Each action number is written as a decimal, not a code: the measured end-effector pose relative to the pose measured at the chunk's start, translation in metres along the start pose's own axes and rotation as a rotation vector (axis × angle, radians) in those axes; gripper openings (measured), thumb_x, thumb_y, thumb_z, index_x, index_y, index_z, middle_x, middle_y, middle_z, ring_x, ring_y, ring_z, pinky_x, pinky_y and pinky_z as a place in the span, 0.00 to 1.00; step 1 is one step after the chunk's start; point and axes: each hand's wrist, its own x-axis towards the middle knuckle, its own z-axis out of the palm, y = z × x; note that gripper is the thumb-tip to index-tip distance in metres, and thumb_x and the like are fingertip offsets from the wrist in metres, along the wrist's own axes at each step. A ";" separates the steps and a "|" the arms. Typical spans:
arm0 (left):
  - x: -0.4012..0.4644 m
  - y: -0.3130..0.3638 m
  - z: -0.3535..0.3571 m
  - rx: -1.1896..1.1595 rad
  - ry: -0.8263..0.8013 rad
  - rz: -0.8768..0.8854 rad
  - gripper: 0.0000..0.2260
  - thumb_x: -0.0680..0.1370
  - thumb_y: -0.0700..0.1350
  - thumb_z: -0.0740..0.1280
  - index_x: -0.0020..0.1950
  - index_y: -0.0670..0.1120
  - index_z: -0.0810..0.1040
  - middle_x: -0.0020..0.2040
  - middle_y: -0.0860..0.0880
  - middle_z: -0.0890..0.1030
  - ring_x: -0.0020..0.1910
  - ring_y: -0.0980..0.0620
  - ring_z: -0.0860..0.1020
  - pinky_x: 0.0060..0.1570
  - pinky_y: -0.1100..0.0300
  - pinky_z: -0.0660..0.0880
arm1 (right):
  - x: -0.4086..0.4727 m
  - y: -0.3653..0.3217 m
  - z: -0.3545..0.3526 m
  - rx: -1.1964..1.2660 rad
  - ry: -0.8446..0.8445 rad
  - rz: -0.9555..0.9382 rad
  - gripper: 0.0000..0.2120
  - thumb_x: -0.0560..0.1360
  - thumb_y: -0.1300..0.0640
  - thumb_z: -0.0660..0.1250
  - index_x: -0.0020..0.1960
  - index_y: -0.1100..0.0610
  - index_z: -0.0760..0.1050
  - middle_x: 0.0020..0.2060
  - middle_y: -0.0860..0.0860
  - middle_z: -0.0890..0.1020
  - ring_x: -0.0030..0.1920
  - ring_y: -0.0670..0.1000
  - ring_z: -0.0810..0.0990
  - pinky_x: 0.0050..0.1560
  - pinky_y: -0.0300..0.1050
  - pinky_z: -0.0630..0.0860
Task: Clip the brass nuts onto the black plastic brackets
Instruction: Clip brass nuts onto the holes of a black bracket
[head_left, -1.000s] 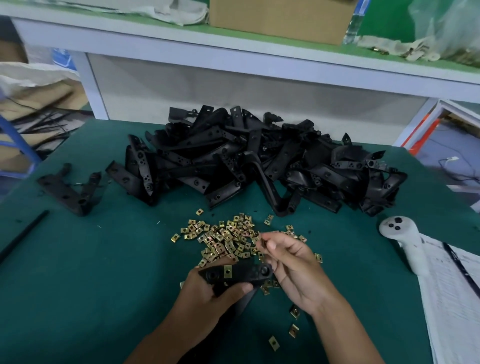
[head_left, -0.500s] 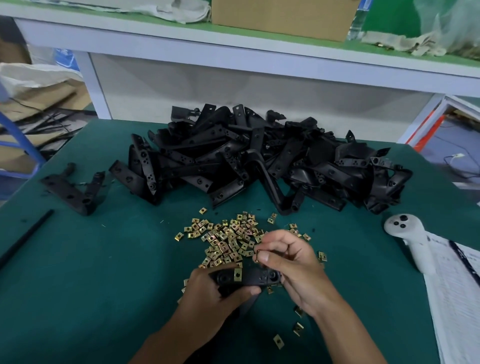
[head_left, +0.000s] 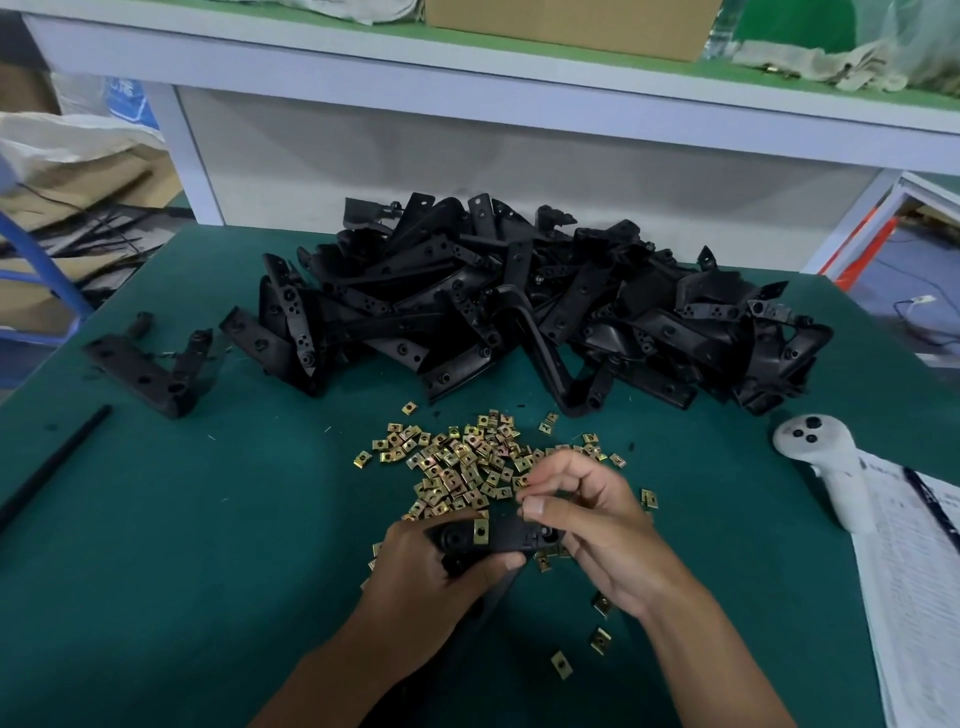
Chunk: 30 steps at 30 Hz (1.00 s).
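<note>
My left hand (head_left: 436, 577) grips a black plastic bracket (head_left: 506, 535) low in the middle of the green table. One brass nut (head_left: 481, 531) sits clipped on the bracket's top face. My right hand (head_left: 597, 514) is curled over the bracket's right end, its thumb and forefinger pinched together just above it; what they pinch is too small to make out. A heap of loose brass nuts (head_left: 462, 462) lies just beyond both hands. Behind it is a big pile of black brackets (head_left: 519, 312).
Two separate black brackets (head_left: 145, 364) lie at the left, with a black rod (head_left: 57, 462) near the left edge. A white controller (head_left: 826, 462) and printed papers (head_left: 914, 587) lie at the right. Stray nuts (head_left: 600, 639) dot the mat near my right wrist.
My right hand has come down from the nut heap onto the bracket's right end. The left hand has kept its grip on the bracket.
</note>
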 end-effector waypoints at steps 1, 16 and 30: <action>0.000 -0.001 0.000 0.002 -0.003 -0.004 0.03 0.75 0.58 0.72 0.43 0.66 0.81 0.30 0.64 0.78 0.28 0.64 0.74 0.29 0.74 0.64 | 0.000 -0.001 -0.001 -0.041 -0.007 -0.006 0.09 0.66 0.57 0.78 0.45 0.52 0.83 0.42 0.52 0.84 0.44 0.49 0.82 0.44 0.42 0.78; 0.001 -0.001 -0.001 -0.168 0.085 -0.081 0.06 0.73 0.60 0.71 0.49 0.66 0.83 0.35 0.60 0.83 0.33 0.61 0.79 0.31 0.68 0.71 | -0.007 0.004 0.001 -0.289 -0.068 -0.158 0.12 0.75 0.55 0.73 0.57 0.52 0.80 0.51 0.51 0.85 0.56 0.52 0.83 0.54 0.42 0.78; -0.005 0.054 0.017 -0.317 0.040 0.068 0.10 0.74 0.58 0.70 0.55 0.62 0.78 0.51 0.51 0.86 0.51 0.53 0.85 0.48 0.63 0.80 | -0.098 -0.033 -0.032 -0.422 0.205 -0.205 0.05 0.74 0.56 0.75 0.46 0.47 0.81 0.39 0.53 0.80 0.41 0.51 0.76 0.46 0.48 0.71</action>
